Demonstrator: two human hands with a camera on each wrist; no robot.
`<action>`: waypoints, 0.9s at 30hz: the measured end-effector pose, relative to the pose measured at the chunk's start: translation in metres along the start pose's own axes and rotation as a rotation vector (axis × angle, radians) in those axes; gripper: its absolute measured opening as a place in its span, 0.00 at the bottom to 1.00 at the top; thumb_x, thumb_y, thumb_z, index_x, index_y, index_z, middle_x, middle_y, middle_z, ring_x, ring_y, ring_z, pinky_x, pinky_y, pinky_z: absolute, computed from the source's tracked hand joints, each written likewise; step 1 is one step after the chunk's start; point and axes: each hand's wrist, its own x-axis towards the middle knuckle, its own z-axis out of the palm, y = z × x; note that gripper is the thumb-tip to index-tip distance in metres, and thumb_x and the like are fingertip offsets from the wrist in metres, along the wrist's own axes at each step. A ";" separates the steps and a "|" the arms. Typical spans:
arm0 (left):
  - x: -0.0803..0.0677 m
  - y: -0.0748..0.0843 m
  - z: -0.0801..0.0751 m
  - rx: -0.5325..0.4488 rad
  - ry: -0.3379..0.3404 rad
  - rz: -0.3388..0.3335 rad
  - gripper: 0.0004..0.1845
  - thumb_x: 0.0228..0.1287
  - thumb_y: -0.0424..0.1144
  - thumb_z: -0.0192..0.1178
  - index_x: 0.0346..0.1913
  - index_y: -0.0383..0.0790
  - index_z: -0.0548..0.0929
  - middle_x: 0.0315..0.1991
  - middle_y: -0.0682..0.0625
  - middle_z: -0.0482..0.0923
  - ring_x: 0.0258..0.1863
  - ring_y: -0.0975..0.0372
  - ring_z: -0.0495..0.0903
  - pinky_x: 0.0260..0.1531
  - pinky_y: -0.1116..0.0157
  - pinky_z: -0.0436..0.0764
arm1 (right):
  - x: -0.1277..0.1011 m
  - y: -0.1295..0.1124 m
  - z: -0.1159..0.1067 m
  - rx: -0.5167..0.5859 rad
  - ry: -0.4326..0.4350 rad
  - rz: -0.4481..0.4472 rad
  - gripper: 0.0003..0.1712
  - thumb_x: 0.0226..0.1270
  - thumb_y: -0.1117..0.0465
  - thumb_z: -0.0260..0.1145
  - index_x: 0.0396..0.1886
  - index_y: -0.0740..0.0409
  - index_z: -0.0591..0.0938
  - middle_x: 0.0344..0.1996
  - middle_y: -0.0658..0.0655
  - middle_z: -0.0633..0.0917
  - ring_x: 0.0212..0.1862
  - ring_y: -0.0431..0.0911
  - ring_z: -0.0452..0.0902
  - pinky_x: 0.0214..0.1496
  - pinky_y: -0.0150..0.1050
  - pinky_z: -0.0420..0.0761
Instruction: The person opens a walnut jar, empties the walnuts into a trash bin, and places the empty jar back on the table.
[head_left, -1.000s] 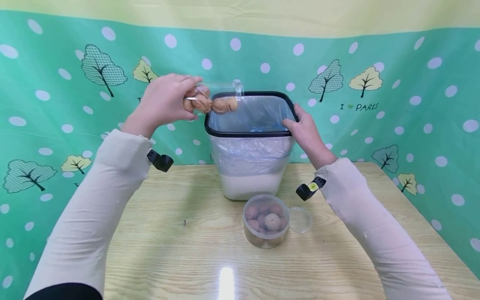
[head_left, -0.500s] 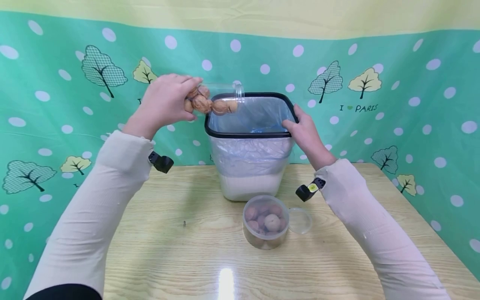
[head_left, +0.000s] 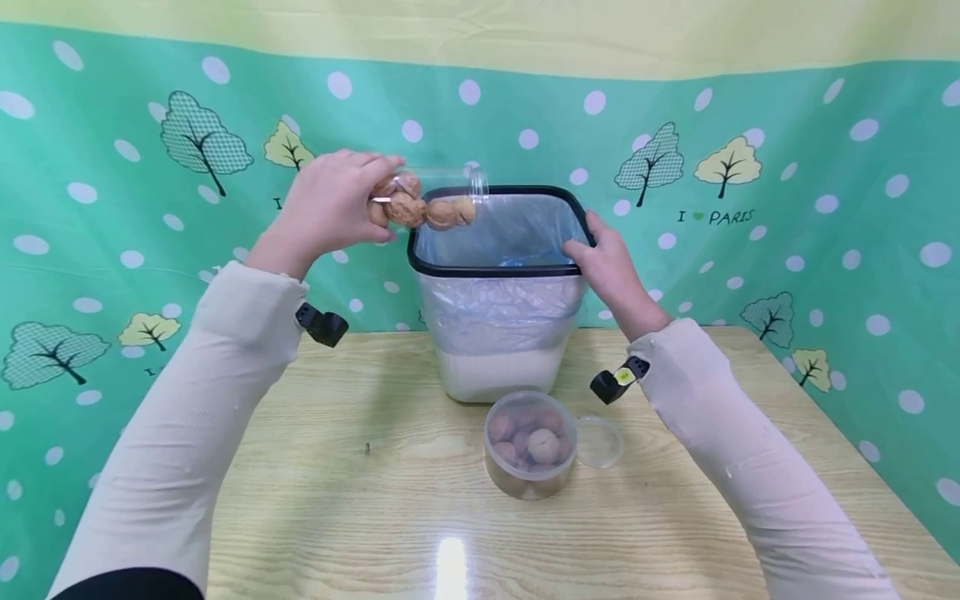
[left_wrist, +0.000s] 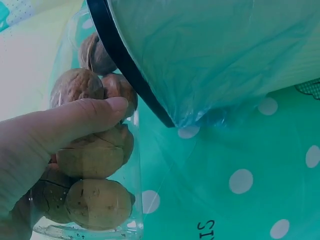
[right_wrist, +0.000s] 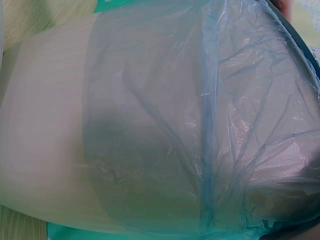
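Note:
A clear jar lies on its side in my left hand, which grips its base end. Several walnuts are inside, and the jar's mouth points right over the left part of the trash can. In the left wrist view the thumb presses across the jar's wall over the walnuts. My right hand holds the can's black rim at its right side. A translucent bluish liner bag folds over the can's outer wall. The can's bottom inside is hidden.
In front of the can stands a round clear tub with several walnuts in it. A clear round lid lies beside it on the wooden table. A tiny dark bit lies to the left. A green printed curtain hangs behind.

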 end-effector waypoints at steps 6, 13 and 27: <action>0.000 0.002 -0.001 -0.027 0.027 0.059 0.43 0.40 0.40 0.75 0.65 0.38 0.70 0.59 0.39 0.74 0.56 0.43 0.72 0.55 0.45 0.70 | 0.000 0.000 0.000 -0.009 0.003 0.005 0.42 0.64 0.60 0.52 0.74 0.63 0.46 0.74 0.58 0.48 0.74 0.46 0.40 0.73 0.40 0.48; 0.002 0.006 -0.001 -0.064 0.042 0.082 0.38 0.44 0.37 0.68 0.64 0.38 0.71 0.54 0.40 0.77 0.53 0.44 0.74 0.50 0.46 0.72 | 0.001 0.000 0.001 -0.007 0.000 0.015 0.42 0.64 0.60 0.52 0.74 0.62 0.46 0.74 0.58 0.48 0.74 0.45 0.40 0.73 0.39 0.48; 0.001 0.006 0.000 -0.082 0.056 0.075 0.37 0.45 0.38 0.66 0.63 0.38 0.72 0.48 0.42 0.80 0.51 0.45 0.75 0.46 0.46 0.74 | 0.001 0.001 -0.001 -0.011 -0.004 0.028 0.42 0.64 0.60 0.52 0.74 0.62 0.45 0.74 0.57 0.47 0.74 0.45 0.39 0.73 0.39 0.46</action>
